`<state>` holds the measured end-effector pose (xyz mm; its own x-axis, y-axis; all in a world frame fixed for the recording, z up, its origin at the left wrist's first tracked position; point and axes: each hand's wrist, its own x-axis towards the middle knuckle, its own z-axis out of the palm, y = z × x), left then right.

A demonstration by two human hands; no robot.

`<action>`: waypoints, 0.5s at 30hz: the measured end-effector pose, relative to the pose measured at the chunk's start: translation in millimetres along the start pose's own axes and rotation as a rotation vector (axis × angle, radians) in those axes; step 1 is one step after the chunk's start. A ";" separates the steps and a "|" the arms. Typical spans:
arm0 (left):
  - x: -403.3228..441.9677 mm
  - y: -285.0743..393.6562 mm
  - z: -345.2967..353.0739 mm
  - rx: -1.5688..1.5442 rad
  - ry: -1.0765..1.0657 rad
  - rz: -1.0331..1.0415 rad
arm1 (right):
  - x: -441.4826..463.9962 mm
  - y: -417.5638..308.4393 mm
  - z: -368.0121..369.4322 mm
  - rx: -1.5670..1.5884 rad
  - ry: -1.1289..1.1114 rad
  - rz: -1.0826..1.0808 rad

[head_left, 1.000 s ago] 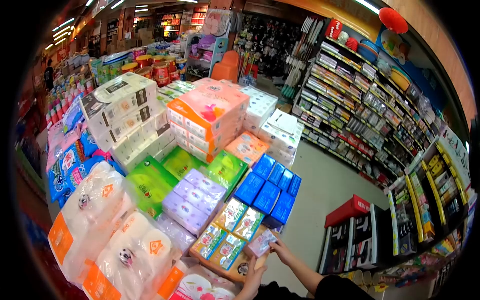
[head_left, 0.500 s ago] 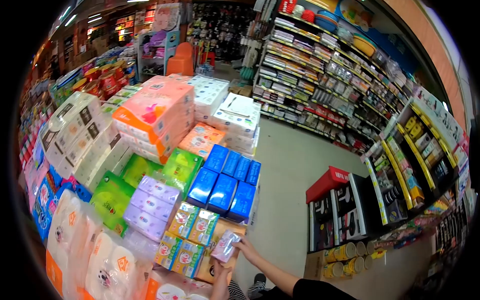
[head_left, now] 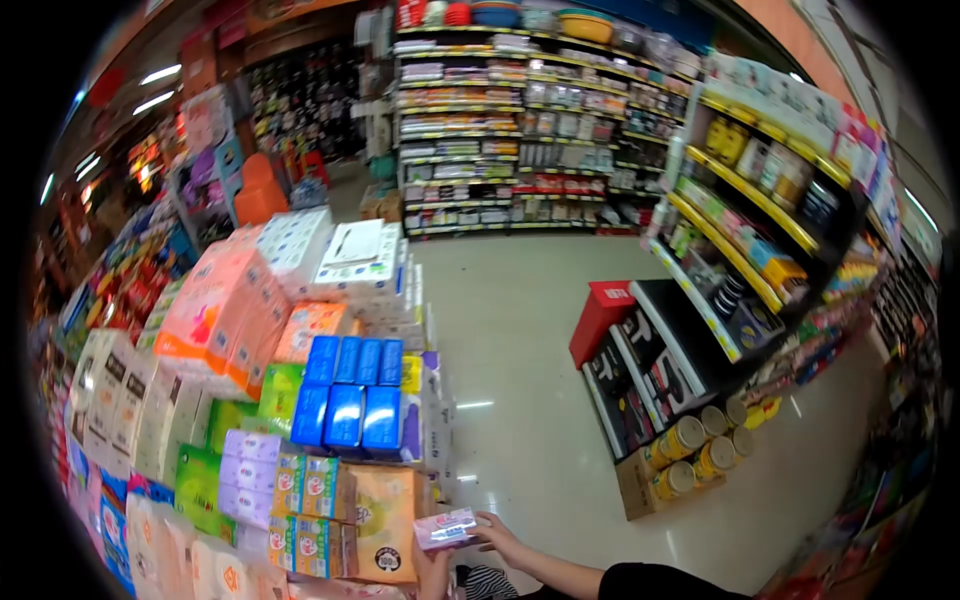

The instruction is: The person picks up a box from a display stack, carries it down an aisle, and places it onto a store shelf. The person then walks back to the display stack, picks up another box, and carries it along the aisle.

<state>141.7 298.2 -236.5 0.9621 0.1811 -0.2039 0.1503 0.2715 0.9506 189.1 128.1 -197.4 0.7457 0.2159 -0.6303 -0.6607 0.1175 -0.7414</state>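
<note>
A small pink and white tissue pack [head_left: 447,529] is held in front of me at the bottom of the head view. My left hand [head_left: 433,568] grips it from below on the near left side, its fingers mostly hidden. At the pack's right end are the closed fingers of my right hand [head_left: 493,537]. Just left of both hands lies a brown paper-coloured pack [head_left: 388,520]. Beside that stand small orange and blue tissue packs [head_left: 305,540]. Blue tissue packs [head_left: 345,415] are stacked behind them, with purple packs [head_left: 250,475] to the left.
An orange tissue stack [head_left: 215,320] rises on the display at left. Across the aisle floor [head_left: 500,330] stands a shelf unit [head_left: 745,230] with a red box [head_left: 602,310] and yellow cans [head_left: 685,440] near its foot. Tall wall shelves [head_left: 520,130] line the back.
My view has turned right, so the display sits further left in it. The tissue pack has tilted from upright to nearly level, still in both hands.
</note>
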 end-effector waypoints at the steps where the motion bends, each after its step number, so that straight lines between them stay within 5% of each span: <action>1: -20.0 34.8 33.6 0.033 0.003 -0.098 | -7.2 -3.1 -23.1 -0.088 -0.005 0.029; 5: -51.5 20.0 89.1 0.107 -0.286 -0.206 | -53.0 -19.4 -112.3 -0.389 -0.108 0.089; 15: -131.6 -34.7 262.1 0.240 -0.995 -0.298 | -249.4 76.9 -302.6 0.331 0.027 0.053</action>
<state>69.5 17.2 -181.4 0.6157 -0.7452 -0.2561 0.3471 -0.0353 0.9372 -21.6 -210.1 -166.8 0.7086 0.2050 -0.6752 -0.6875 0.4159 -0.5953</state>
